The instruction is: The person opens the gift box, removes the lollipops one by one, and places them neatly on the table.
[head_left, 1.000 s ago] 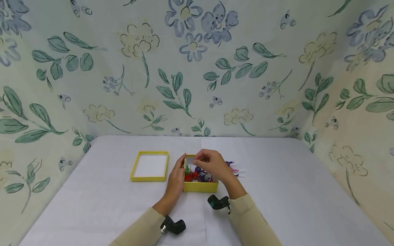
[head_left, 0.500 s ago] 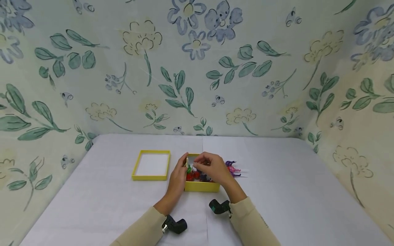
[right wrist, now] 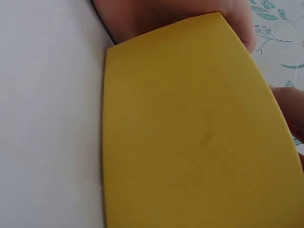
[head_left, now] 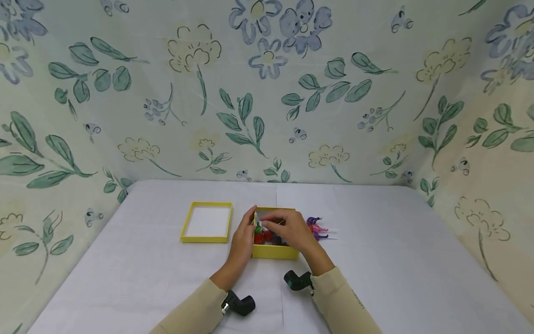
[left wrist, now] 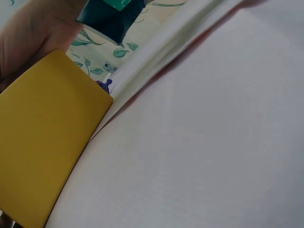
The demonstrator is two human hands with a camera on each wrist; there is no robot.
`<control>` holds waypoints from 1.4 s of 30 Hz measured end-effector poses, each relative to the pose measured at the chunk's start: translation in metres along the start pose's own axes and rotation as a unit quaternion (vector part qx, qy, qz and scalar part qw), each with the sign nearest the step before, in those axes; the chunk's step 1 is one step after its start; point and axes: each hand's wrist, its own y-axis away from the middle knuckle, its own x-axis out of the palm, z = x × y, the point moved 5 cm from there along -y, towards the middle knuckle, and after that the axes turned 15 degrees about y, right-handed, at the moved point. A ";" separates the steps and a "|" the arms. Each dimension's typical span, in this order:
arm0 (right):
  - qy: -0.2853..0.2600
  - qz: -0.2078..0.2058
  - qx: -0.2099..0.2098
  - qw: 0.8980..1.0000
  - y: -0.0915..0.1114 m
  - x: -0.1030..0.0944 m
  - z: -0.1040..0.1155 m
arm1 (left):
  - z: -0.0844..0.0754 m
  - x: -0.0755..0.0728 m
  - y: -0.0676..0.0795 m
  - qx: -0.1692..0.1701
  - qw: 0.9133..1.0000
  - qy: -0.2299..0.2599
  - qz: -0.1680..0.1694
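Observation:
In the head view, an open yellow box (head_left: 275, 252) holds several wrapped lollipops (head_left: 259, 238), red, green and dark purple. My left hand (head_left: 241, 243) rests along the box's left wall with its fingers fairly straight. Over the box's inside, my right hand (head_left: 290, 228) pinches what looks like a lollipop stick between thumb and fingertips; the candy end is hard to make out. Both wrist views are largely filled by the box's plain yellow front (left wrist: 52, 137). Part of my left hand (right wrist: 156, 19) shows beyond it in the right wrist view.
The yellow-rimmed box lid (head_left: 206, 240) lies left of the box, white inside facing up. Several purple and pink lollipops (head_left: 317, 228) lie right of the box, sticks pointing right. A white cloth (head_left: 375, 260) covers the table. Flowered fabric (head_left: 267, 106) rises behind.
My right hand has moved slightly lower and further over the box, its fingertips nearer the green wrapper. My left hand stays on the box's side. The head view has shifted a little.

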 end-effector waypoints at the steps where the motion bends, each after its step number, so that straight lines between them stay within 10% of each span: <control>1: 0.003 -0.001 0.000 1.000 0.000 0.000 0.000 | -0.001 0.000 0.000 0.002 1.000 0.001 0.001; 42: 0.032 -0.032 0.012 0.999 0.002 0.001 0.001 | 0.001 0.000 -0.001 0.009 1.000 0.015 0.007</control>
